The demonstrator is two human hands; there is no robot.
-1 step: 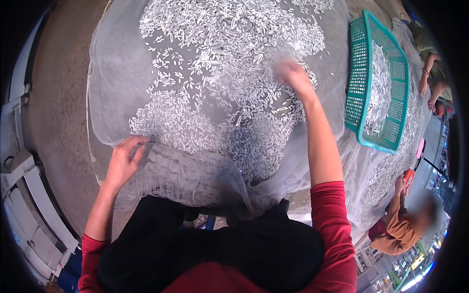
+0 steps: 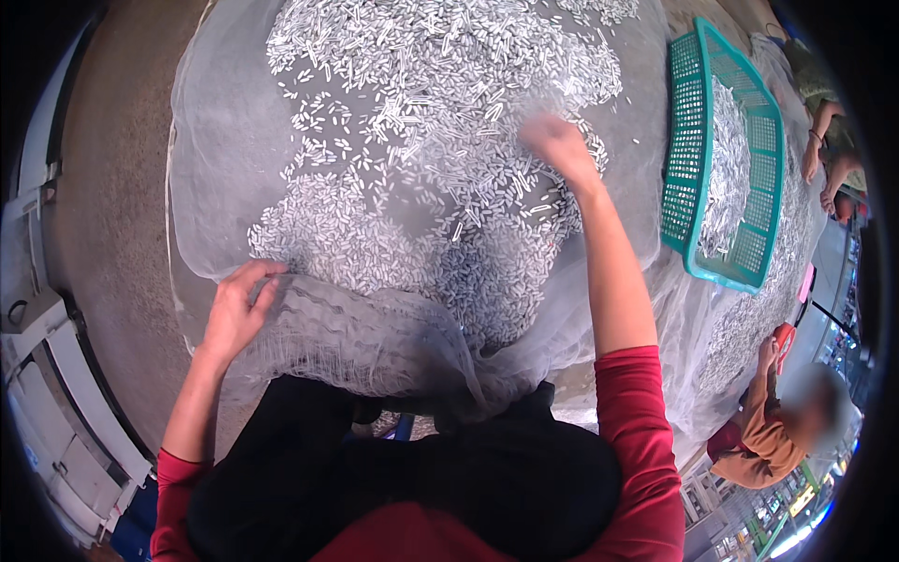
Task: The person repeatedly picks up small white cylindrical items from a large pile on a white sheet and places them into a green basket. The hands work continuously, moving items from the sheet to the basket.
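Now we are spreading the little silver fish [image 2: 421, 178] on the grey net [image 2: 225, 131], and they lie in a big patch with bare gaps. Our right hand [image 2: 560, 145] is blurry out among them, so we cannot tell how its fingers are, while our left hand [image 2: 236, 309] pinches the bunched near edge of the net. We think the left side of the net and the gaps are not covered yet.
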